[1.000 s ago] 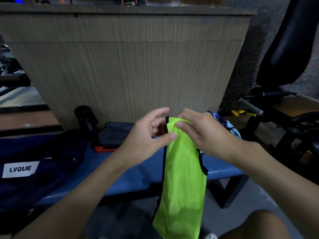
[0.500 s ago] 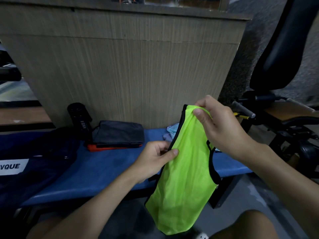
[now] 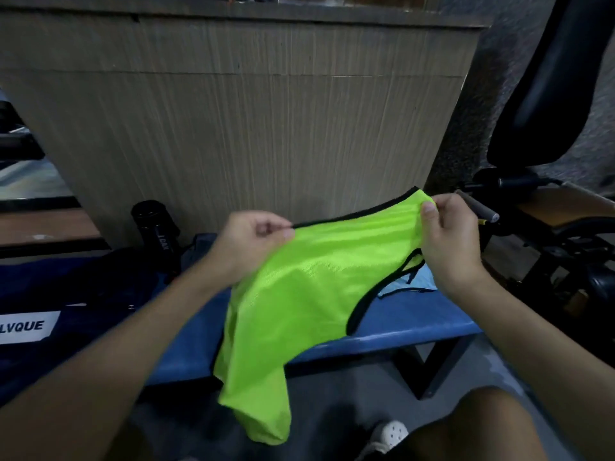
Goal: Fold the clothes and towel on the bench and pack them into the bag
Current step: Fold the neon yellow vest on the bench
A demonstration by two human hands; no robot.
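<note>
Where it hung, vest (image 3: pixel 301 294) spread between left hand (image 3: pixel 248 242), right hand (image 3: pixel 449 242)

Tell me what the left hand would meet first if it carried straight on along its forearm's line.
Besides the green vest it pinches, the left hand would probably reach the wood-grain panel behind the bench; depth is unclear.

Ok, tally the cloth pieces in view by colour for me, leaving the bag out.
Neon green: 1, the vest, pinched along its top edge by the left hand and the right hand.
Light blue: 1, a cloth lying on the bench.
Dark grey: 1, a folded piece, mostly hidden behind the left hand.
Total: 3.
</note>
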